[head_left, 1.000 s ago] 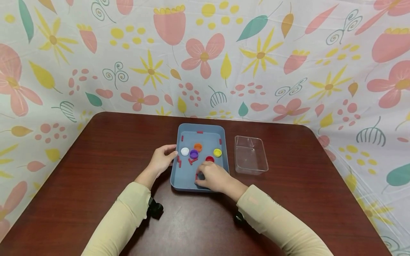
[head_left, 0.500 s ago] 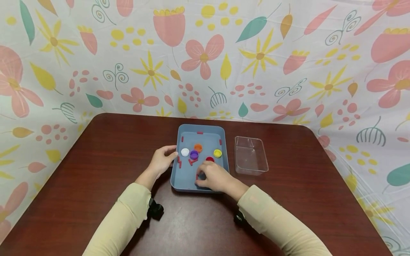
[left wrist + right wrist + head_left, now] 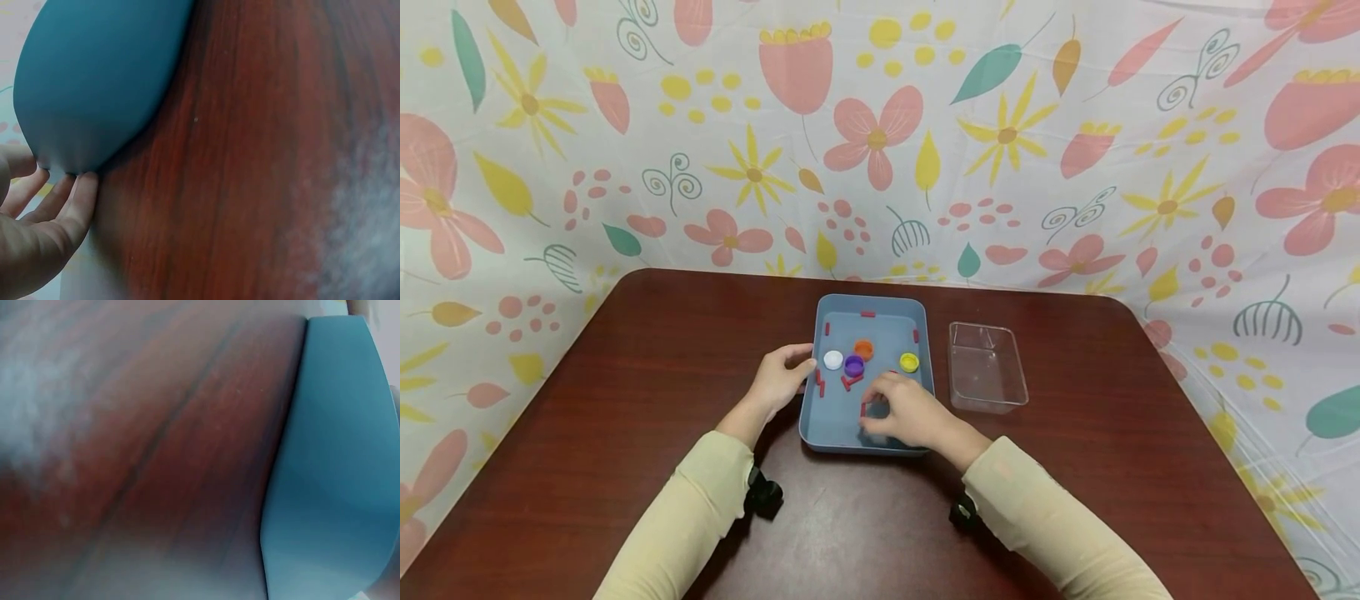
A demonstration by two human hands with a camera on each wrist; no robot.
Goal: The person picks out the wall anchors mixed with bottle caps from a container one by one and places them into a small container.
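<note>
On the table stands a blue-grey tray (image 3: 835, 421). My left hand (image 3: 775, 377) holds its left side, with the thumb by the rim and fingertips against the outer wall. Over the near right part of the tray, my right hand (image 3: 904, 412) pinches a small red stick (image 3: 862, 410) between thumb and fingers. Inside the tray lie a white cap (image 3: 832, 360), a purple cap (image 3: 854, 365), an orange cap (image 3: 863, 349) and a yellow cap (image 3: 909, 362). The right hand almost wholly covers a red cap. More red sticks (image 3: 852, 382) lie about the tray floor.
A clear plastic box (image 3: 987, 367) stands just right of the tray. Both are on a dark brown wooden table (image 3: 700, 317), with a flower-printed cloth (image 3: 880, 208) hanging behind it. Black wrist cameras sit below both cuffs.
My right hand has shifted slightly right with the red stick and now hides nearly all of the red cap. The left hand stays on the tray's side.
</note>
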